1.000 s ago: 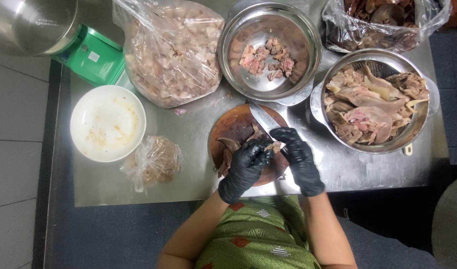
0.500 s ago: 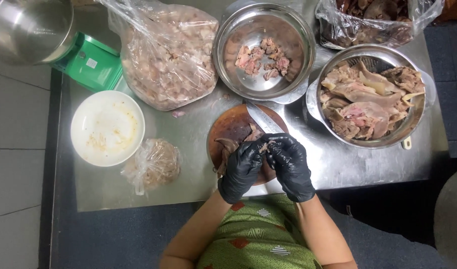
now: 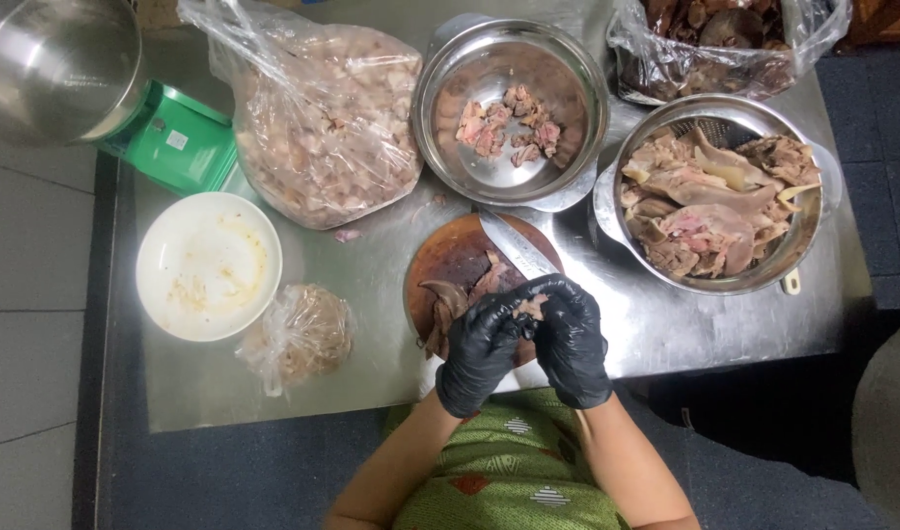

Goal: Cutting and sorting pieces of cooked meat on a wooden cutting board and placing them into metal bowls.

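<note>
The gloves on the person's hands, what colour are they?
Black, both the left glove and the right glove, seen clearly in the head view.

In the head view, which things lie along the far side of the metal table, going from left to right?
Big steel pot → green scale → clear bag of chopped meat → steel bowl with a few meat pieces → steel strainer bowl of larger meat pieces.

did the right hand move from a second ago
Yes. The right hand has drawn in leftward along the round board, away from the colander, closing up against the left hand.
</note>
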